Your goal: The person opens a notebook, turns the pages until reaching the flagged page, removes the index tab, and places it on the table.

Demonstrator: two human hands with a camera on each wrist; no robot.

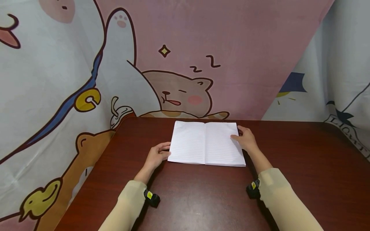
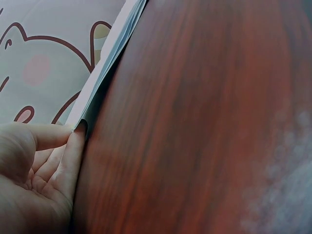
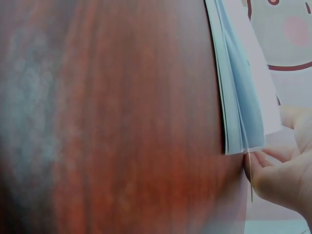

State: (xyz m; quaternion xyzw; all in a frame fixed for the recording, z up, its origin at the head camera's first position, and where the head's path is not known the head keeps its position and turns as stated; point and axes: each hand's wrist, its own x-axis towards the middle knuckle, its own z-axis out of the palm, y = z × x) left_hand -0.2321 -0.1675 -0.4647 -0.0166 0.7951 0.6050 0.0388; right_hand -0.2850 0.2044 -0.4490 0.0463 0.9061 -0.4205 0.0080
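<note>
Cream sleeves (image 1: pixel 127 200) nearest, a black camera (image 1: pixel 154 201) at each wrist, both set wide apart, probably to steady the two sides of the open ruled notebook (image 1: pixel 188 141), toward the far side of the reddish-brown table (image 1: pixel 196 195). At the left hand (image 1: pixel 154 157), a narrow pinch, thumb against finger, on the left edge. Slightly farther, the right hand (image 1: pixel 246 139): thumb over the page, fingers curled at the edge, gripping. Behind, cartoon-print cloth (image 1: pixel 245 64).
</note>
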